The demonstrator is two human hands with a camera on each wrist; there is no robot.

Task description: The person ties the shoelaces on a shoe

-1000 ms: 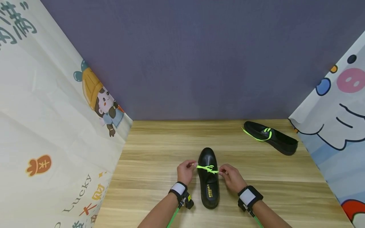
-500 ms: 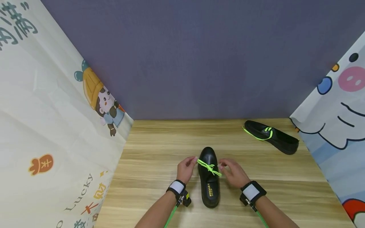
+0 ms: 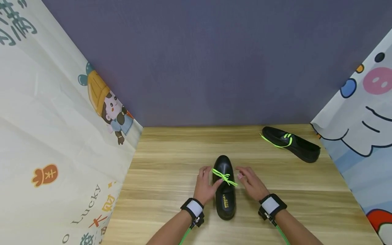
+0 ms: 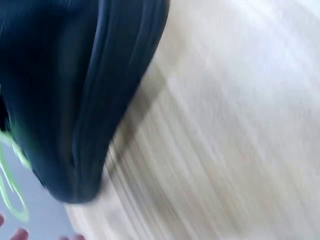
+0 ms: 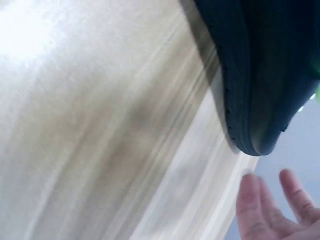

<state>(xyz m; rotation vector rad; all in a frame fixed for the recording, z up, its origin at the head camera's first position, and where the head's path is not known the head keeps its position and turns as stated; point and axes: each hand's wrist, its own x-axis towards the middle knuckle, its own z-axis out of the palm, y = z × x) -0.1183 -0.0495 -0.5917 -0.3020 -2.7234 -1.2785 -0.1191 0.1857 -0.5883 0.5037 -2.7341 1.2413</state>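
Observation:
A black dress shoe [image 3: 223,164] stands upright on the wooden surface, toe pointing away. Its neon-green shoelace [image 3: 225,177] is tied in a bow across the top, with loops and ends spreading to both sides. Close to the shoe's left side is my left hand [image 3: 206,189], its thumb reaching over the shoe's edge by the bow; whether it touches is unclear. My right hand [image 3: 253,184] hovers just right of the shoe, fingers parted and holding nothing. Fingertips [image 5: 250,192] of that hand show beyond the toe in the right wrist view. The left wrist view is blurred.
A second black shoe [image 3: 303,149] with a loose green lace lies at the back right of the wooden surface [image 3: 171,146]. A dark blue-grey panel [image 3: 226,68] rises behind. Printed white sheets flank the left and right sides.
Both hands have let go of the bow they were pulling outward. The right hand released first and drew slightly away; the left hand then spread, its thumb moving over the shoe.

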